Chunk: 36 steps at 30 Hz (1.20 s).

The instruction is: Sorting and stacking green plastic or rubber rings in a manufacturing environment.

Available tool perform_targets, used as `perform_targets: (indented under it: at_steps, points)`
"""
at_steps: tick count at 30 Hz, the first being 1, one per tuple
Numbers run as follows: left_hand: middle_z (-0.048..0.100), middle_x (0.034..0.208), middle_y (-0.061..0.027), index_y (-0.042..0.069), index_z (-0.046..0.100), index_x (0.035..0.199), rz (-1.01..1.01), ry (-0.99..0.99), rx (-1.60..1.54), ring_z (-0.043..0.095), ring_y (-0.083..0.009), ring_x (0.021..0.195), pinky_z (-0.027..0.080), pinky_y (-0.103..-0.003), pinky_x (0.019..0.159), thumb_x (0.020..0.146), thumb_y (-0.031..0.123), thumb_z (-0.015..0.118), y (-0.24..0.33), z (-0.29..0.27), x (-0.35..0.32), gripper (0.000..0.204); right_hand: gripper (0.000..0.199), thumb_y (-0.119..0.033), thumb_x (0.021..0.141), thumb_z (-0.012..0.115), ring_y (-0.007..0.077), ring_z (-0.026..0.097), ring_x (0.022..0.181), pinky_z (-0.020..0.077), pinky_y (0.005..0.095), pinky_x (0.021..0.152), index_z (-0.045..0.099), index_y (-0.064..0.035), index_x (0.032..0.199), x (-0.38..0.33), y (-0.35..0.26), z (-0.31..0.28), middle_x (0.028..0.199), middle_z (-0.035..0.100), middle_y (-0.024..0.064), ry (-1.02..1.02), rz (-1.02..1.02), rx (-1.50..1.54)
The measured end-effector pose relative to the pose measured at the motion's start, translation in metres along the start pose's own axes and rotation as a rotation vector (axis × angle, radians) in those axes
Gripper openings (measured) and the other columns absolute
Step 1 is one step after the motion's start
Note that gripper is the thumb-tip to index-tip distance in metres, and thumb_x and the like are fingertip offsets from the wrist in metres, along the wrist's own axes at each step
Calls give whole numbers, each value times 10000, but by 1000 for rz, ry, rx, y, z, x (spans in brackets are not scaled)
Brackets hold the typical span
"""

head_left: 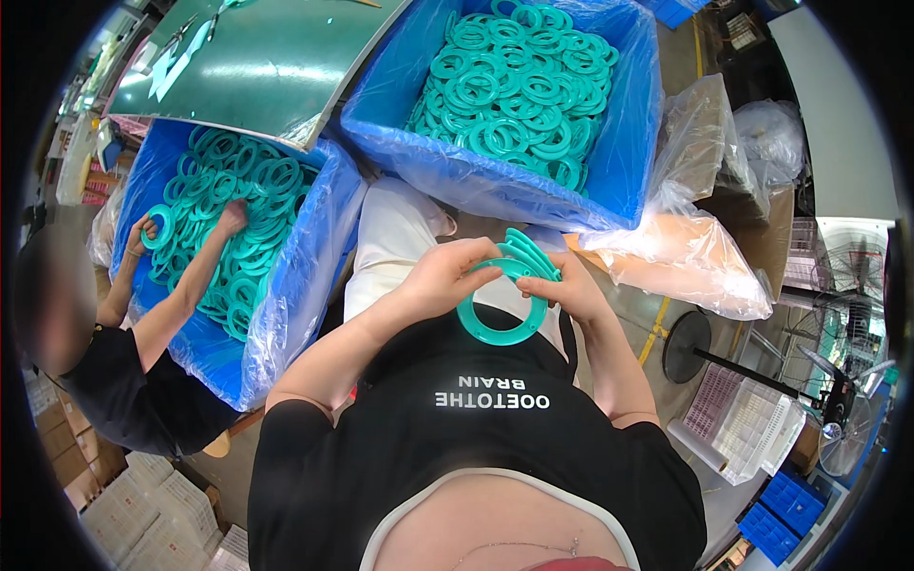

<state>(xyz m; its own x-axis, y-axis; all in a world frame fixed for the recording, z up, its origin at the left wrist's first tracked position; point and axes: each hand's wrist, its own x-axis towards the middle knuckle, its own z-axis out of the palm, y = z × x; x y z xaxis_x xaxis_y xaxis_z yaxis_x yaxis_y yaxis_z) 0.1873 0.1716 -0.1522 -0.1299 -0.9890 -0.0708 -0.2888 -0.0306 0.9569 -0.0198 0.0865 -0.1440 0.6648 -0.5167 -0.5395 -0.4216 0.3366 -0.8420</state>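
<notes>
A teal plastic ring [497,337] hangs in front of my lap, between my two hands. My left hand [455,274] is closed in a pinch on its upper left edge. My right hand [575,285] is closed round several more teal rings [529,251], fanned together just above the first one, and its thumb presses near that ring's right edge. Ahead of my hands is a blue plastic-lined bin [381,109] heaped with loose teal rings [519,86].
A co-worker [152,371] at left reaches into a second lined bin [303,276] of rings, holding one ring. A green tabletop [257,71] overhangs that bin. At right are plastic-wrapped cardboard [666,252], a round black stand base [687,346], a white crate [747,419] and a fan [843,419].
</notes>
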Motion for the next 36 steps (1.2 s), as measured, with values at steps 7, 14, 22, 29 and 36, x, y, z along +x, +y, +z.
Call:
perform_targets:
  at_steps: [7,14,22,29,36]
  points:
    - [507,660,-8,34,537,828,117,256,-139,479,-119,586,386,-263,515,927,181,506,-10,12,8,180,279,-273,717,752,98,532,626,418,260,570,656,-42,841,-20,-4,-18,707,619,8,236,-323,-218]
    - [544,764,0,58,551,898,-383,-15,-1017,420,-41,624,284,-172,501,954,179,445,-39,4,6,170,270,-264,758,747,202,559,589,448,349,599,618,-27,745,-112,-50,-162,692,625,77,1800,-598,-1038]
    - [424,666,52,32,585,998,-354,-149,-892,332,-21,557,250,-174,478,929,135,443,-34,15,1,188,264,-287,872,618,87,509,599,407,234,553,649,-29,917,-65,-25,-136,737,606,-5,1130,-656,-138]
    - [381,644,55,40,552,1069,-387,-15,-1095,293,-28,544,215,-179,459,975,331,424,-21,20,8,332,322,-353,706,736,232,530,661,388,371,743,614,-100,863,2,1,10,684,574,57,277,-852,-919]
    - [384,662,59,51,531,981,-368,75,-1027,291,-17,526,212,-178,448,972,322,429,-35,22,-3,290,204,-206,887,556,110,528,699,402,265,737,642,-24,854,3,19,31,727,599,13,279,-382,100]
